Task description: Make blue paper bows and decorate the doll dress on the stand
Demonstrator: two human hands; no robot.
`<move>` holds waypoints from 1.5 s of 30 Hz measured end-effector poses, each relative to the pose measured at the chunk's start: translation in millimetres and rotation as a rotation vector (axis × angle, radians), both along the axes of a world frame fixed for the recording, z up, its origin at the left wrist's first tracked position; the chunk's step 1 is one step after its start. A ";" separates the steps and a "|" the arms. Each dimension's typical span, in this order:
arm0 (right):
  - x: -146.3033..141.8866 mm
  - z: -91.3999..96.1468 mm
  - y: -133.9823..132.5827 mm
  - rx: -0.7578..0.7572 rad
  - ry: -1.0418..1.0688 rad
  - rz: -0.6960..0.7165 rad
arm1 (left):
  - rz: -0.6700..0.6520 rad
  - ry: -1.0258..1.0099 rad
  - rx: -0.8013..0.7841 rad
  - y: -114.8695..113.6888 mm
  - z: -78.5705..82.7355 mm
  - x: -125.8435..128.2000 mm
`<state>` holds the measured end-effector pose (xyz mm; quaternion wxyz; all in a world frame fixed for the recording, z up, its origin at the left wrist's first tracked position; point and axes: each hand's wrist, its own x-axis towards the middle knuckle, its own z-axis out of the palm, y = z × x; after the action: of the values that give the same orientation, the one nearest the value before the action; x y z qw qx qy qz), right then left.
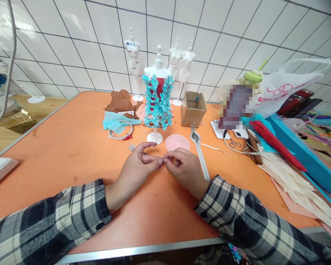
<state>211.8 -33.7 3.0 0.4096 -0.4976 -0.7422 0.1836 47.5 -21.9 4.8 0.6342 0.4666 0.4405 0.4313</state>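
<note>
Fingers of the left hand (pixel 135 167) and right hand (pixel 183 168) were pinched on a tiny pale thing (pixel 162 159) between them, near a round pink plastic bowl (pixel 177 142).

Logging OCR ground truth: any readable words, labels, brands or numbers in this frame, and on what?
No text is legible.
Pink print on the white plastic bag: too blurred to read.
Small white tag by the brown fabric: too small to read.
</note>
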 end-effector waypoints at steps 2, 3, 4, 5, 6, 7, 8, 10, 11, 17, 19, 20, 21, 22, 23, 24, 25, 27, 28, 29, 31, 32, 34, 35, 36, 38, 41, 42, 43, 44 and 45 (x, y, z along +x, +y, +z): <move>-0.1 0.3 -0.1 -0.002 0.013 0.002 | -0.003 0.015 0.010 1.0 -0.2 -0.4; -0.1 0.3 -0.1 -0.004 0.022 0.003 | -0.004 0.022 0.014 1.5 -0.2 -0.5; -0.1 0.4 0.0 -0.007 0.032 0.002 | -0.004 0.029 0.018 1.8 -0.2 -0.7; 0.0 0.4 0.1 -0.011 0.043 0.000 | -0.004 0.034 0.023 2.0 0.0 -0.8; 0.2 0.3 0.2 -0.017 0.052 0.000 | -0.005 0.038 0.029 2.1 0.2 -1.0; 0.6 0.2 0.4 -0.023 0.060 0.000 | -0.004 0.039 0.032 2.0 0.3 -1.3; 1.0 0.0 0.6 -0.028 0.066 0.002 | -0.004 0.037 0.034 2.0 0.3 -1.7; 2.2 -0.4 1.1 -0.037 0.065 0.010 | -0.017 0.018 0.032 1.7 -0.2 -2.5; 2.8 -0.6 1.4 -0.039 0.060 0.014 | -0.028 0.005 0.029 1.6 -0.7 -2.9; 4.9 1.3 1.6 -0.015 -0.013 0.034 | -0.035 -0.001 0.009 1.2 -1.9 -3.5; 4.6 2.5 0.5 -0.012 -0.043 0.052 | -0.029 0.017 0.008 1.1 0.1 -2.9; 4.3 2.9 -0.2 -0.011 -0.055 0.059 | -0.029 0.028 0.008 1.1 1.4 -2.6; 3.9 3.3 -0.9 -0.008 -0.066 0.064 | -0.029 0.042 0.008 1.0 3.0 -2.2; 3.5 3.5 -1.6 -0.005 -0.075 0.065 | -0.028 0.059 0.010 0.9 4.5 -1.9; 3.0 3.6 -2.1 0.001 -0.081 0.061 | -0.027 0.078 0.014 0.8 5.9 -1.5; 2.5 3.6 -2.5 0.006 -0.086 0.056 | -0.027 0.096 0.020 0.7 7.1 -1.2; 2.0 3.6 -2.8 0.010 -0.087 0.050 | -0.028 0.110 0.028 0.5 8.1 -0.9; 1.0 3.3 -3.1 0.003 -0.060 0.036 | -0.032 0.126 0.048 0.0 9.1 -0.5; 0.6 3.0 -3.1 -0.007 -0.033 0.028 | -0.033 0.130 0.057 -0.3 9.3 -0.4; 0.3 2.6 -3.1 -0.020 -0.001 0.022 | -0.033 0.133 0.065 -0.5 9.3 -0.3; -0.4 1.5 -2.6 -0.062 0.077 0.018 | -0.033 0.139 0.073 -0.8 9.3 -0.5; -0.6 1.0 -2.2 -0.094 0.117 0.020 | -0.033 0.139 0.075 -0.7 9.2 -0.6; -1.0 0.2 -1.3 -0.190 0.199 0.029 | -0.038 0.140 0.076 0.0 9.1 -1.2; -1.1 0.1 -0.8 -0.251 0.242 0.034 | -0.045 0.145 0.078 0.5 9.0 -1.5; -1.1 0.2 -0.4 -0.309 0.281 0.039 | -0.051 0.152 0.083 1.0 8.7 -1.8; -0.5 1.0 0.2 -0.409 0.343 0.056 | -0.065 0.170 0.100 2.1 7.9 -2.6; 1.4 2.3 0.9 -0.491 0.398 0.095 | -0.078 0.178 0.124 2.9 6.6 -3.6; 2.1 2.3 1.2 -0.503 0.410 0.113 | -0.079 0.174 0.133 2.8 6.3 -3.8; 2.6 2.0 1.6 -0.506 0.418 0.130 | -0.079 0.171 0.140 2.6 6.2 -4.0; 3.0 1.5 1.9 -0.498 0.420 0.146 | -0.078 0.168 0.146 2.3 6.2 -4.2; 3.3 0.8 2.2 -0.484 0.413 0.155 | -0.076 0.169 0.152 1.9 6.4 -4.3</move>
<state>215.1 -31.5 3.8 0.4060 -0.4748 -0.6141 0.4823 43.2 -20.0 11.2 0.5736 0.5642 0.4405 0.3983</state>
